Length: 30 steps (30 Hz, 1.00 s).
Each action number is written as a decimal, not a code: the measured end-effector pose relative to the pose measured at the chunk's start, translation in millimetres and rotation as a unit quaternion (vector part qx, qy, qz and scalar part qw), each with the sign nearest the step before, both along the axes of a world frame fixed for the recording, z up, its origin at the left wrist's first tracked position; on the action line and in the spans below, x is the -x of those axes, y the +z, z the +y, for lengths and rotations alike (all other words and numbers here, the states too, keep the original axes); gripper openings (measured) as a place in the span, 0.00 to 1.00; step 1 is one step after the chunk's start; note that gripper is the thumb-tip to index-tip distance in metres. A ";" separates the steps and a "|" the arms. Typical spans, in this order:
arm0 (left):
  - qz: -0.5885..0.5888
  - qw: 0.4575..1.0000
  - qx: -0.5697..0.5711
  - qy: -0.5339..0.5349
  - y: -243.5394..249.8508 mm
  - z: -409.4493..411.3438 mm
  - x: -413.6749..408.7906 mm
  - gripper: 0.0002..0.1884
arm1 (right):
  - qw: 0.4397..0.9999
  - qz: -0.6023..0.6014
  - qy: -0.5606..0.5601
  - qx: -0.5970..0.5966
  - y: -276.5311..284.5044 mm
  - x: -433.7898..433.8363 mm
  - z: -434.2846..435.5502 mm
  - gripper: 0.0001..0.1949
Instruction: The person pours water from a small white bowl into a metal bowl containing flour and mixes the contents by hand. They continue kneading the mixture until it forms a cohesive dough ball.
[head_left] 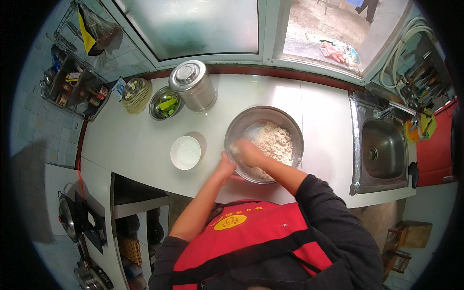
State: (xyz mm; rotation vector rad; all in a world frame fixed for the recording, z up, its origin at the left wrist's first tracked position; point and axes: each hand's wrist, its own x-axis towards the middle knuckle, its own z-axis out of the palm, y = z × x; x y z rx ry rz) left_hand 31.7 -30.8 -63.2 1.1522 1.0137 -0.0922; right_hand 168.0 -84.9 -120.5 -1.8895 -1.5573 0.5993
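Note:
A wide stainless-steel bowl (264,113) rests on the white counter in front of me. Clumpy, pale flour dough (276,141) lies mostly in its right half. My left hand (227,167) grips the bowl's near-left rim, with the thumb up against the outside. Inside the bowl, my right hand (249,152) is at the left wall, beside the dough. Motion blurs its fingers, so whether they hold any dough is unclear. Left of the big bowl stands a white bowl (185,153) with what looks like clear liquid or a bare white inside.
Behind stand a lidded steel canister (194,87), a metal bowl of green peppers (166,104) and a cream plastic basket (139,96) topped by a small dish. A steel sink (384,148) is set into the counter at right. A sliding window (195,29) borders the back edge.

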 end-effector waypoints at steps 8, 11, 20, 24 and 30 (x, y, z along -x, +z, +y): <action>-0.020 0.999 0.013 -0.043 -0.5 6.0 3.9 0.33 | 0.969 -0.002 0.199 0.149 14.4 -20.7 -6.8 0.18; -0.041 0.993 0.099 -0.057 9.0 11.3 10.9 0.31 | 0.997 -0.005 0.066 0.026 25.8 -11.5 12.2 0.13; -0.014 0.995 0.082 -0.059 -2.9 13.2 10.4 0.35 | 0.919 -0.047 0.354 0.165 58.1 -4.0 -37.3 0.08; -0.014 0.994 0.089 -0.057 2.1 10.0 7.3 0.35 | 0.955 -0.038 0.282 0.085 19.5 -8.7 4.9 0.08; -0.016 0.995 0.090 -0.049 -4.5 15.6 10.1 0.35 | 0.986 -0.045 -0.160 -0.025 15.1 -31.2 31.3 0.11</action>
